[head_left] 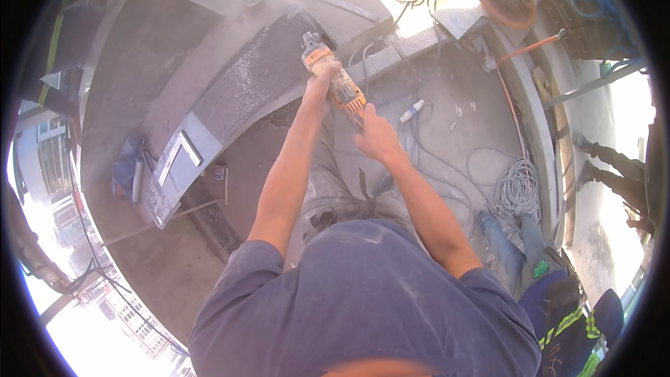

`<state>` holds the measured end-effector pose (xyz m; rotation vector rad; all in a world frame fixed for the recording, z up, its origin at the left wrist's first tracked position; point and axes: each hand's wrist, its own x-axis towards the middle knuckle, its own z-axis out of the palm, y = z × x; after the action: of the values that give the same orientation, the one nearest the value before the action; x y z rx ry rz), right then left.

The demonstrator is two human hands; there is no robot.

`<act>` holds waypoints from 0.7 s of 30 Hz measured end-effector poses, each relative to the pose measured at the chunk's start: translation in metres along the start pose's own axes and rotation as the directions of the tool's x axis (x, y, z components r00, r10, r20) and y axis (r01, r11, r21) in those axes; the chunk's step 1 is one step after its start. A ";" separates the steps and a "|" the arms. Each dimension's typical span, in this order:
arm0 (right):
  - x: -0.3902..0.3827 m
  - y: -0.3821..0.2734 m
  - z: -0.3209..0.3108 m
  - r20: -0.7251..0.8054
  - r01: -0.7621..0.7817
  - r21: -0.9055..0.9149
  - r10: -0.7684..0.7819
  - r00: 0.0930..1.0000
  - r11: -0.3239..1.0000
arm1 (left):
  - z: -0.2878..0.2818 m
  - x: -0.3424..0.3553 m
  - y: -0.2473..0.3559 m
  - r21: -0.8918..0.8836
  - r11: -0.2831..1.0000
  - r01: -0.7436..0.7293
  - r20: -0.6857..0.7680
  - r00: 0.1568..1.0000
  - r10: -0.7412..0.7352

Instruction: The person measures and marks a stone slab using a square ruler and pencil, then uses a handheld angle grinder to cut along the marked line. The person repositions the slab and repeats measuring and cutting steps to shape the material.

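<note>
Head view: orange-and-grey grinder [347,91] held in both hands, above the near edge of the grey ledge [248,66], head pointing away from the wearer. Can't tell if the head touches the ledge. Left hand [323,81] wrapped round the body just behind the head; right hand [377,137] closed round the rear end. Neither is free.

Handling: probably fairly heavy, front-weighted, hard-cased, stiff. Dust about, so bare palms might slip. Best hold looks like rear grip plus mid-body, fingers well back from the head; left hand sits quite close to it. Casing likely sturdy, not fragile.

Around: pale board [202,128] at the ledge's lower left end, flat frame [188,148] on it. Small can [220,172] on the floor beside it. Blue-and-white connector [412,111] right of the grinder, loose cable near it, cable coil [518,192] farther right. Bucket [507,0] and orange tube [528,48] upper right. Co-worker [558,307] lower right, near the coil.

In the way: loose cable around the feet, ledge wall [391,63] close by the grinder's right side.
</note>
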<state>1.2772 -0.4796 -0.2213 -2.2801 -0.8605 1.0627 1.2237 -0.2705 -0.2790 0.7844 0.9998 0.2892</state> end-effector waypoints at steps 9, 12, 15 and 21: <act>0.017 0.009 0.017 -0.040 0.052 0.044 -0.050 0.998 0.998 | -0.003 0.012 0.005 0.031 0.999 -0.023 0.002 1.000 0.023; 0.021 0.006 0.019 -0.055 0.042 0.043 -0.040 0.998 0.998 | -0.008 0.019 0.005 0.029 0.999 -0.042 0.026 0.999 0.041; 0.020 0.006 0.014 -0.042 0.031 0.035 -0.030 0.999 0.999 | -0.006 0.018 0.005 0.030 0.999 -0.043 0.035 0.998 0.042; 0.009 0.009 0.011 0.002 -0.008 0.035 0.008 1.000 0.999 | -0.001 0.007 0.001 0.015 1.000 -0.005 -0.012 1.000 0.005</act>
<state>1.2760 -0.4778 -0.2377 -2.2561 -0.8282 1.0753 1.2267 -0.2658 -0.2830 0.8000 1.0124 0.2916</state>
